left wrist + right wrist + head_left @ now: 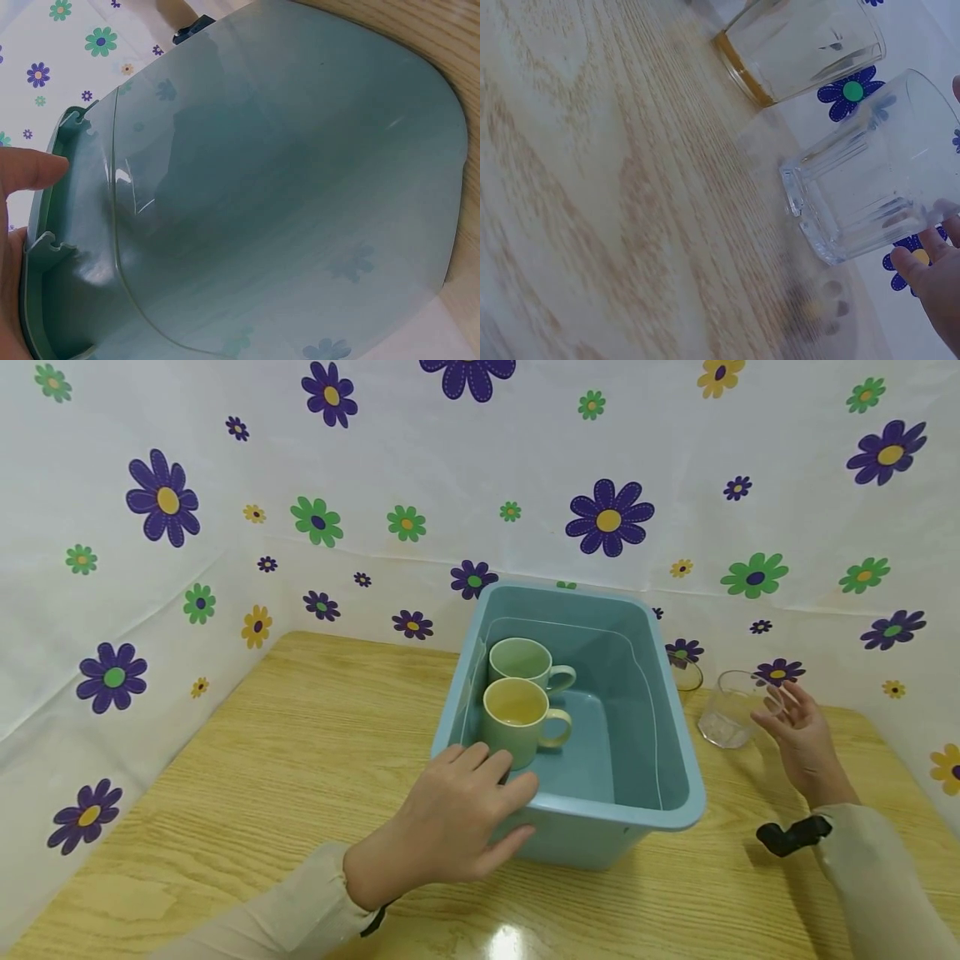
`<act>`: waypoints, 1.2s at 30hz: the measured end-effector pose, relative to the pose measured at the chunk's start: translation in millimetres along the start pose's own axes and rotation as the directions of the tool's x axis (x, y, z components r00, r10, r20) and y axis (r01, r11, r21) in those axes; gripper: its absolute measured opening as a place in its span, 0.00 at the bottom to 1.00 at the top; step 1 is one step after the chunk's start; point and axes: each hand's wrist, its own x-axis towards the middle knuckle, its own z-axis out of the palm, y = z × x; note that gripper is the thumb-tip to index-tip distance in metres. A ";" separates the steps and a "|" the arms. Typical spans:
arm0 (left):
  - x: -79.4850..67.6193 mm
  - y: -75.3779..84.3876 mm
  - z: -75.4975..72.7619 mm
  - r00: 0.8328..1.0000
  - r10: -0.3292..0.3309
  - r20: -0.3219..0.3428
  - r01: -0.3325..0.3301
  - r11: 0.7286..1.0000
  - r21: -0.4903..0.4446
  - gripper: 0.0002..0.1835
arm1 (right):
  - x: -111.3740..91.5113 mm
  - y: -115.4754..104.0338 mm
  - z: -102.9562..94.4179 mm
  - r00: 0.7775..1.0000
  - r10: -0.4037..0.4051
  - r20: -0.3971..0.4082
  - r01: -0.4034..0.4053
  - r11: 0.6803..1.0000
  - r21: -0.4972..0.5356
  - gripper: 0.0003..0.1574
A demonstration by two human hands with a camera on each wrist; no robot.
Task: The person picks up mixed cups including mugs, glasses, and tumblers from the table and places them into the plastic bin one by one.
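A blue plastic basin (622,817) stands on the wooden table. Fingers of my left hand (450,818) hook over its near left rim, with the thumb outside; in the left wrist view the basin's outer wall (285,150) fills most of the picture. Two pale green mugs stand inside along the left wall: the nearer mug (504,739), yellowish within, and the farther mug (517,658). Right of the basin, a clear glass (855,187) stands on the table. My right hand (810,747) is at its right side, fingers loosely spread, fingertips at the rim.
A second glass (802,52) with an amber base stands behind the basin's right side, mostly hidden in the head view. A white flowered cloth (420,460) hangs behind and left of the table. Bare wood (315,735) lies left of the basin.
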 end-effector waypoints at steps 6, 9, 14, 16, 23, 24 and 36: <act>-0.2 0.0 0.2 1.000 0.000 0.000 0.000 1.000 -0.006 0.18 | 1.7 3.4 1.0 1.000 -0.003 0.022 0.003 1.000 -0.006 0.53; 0.1 -0.2 0.4 1.000 0.001 -0.001 -0.001 1.000 -0.005 0.18 | 2.2 5.0 0.9 1.000 -0.008 0.029 0.009 0.999 -0.039 0.53; 0.2 0.0 0.4 1.000 0.003 0.000 -0.003 1.000 0.003 0.18 | 2.0 5.8 2.0 0.999 0.019 0.031 -0.016 0.995 -0.094 0.53; 0.1 0.1 0.5 1.000 0.002 -0.001 -0.002 1.000 0.003 0.18 | 1.8 5.9 2.4 0.999 0.030 0.031 -0.026 0.994 -0.110 0.53; -0.2 0.3 0.7 1.000 -0.001 0.000 0.001 1.000 0.003 0.18 | 2.9 7.1 2.6 0.999 0.038 0.034 -0.033 0.990 -0.134 0.53; -0.2 0.2 0.7 1.000 -0.001 0.001 0.001 1.000 0.003 0.18 | 3.1 7.4 2.6 0.999 0.040 0.035 -0.035 0.990 -0.139 0.53; 0.0 0.5 0.1 1.000 0.002 -0.002 -0.002 1.000 0.015 0.18 | 6.3 10.8 4.0 0.998 0.061 0.023 -0.056 0.982 -0.182 0.54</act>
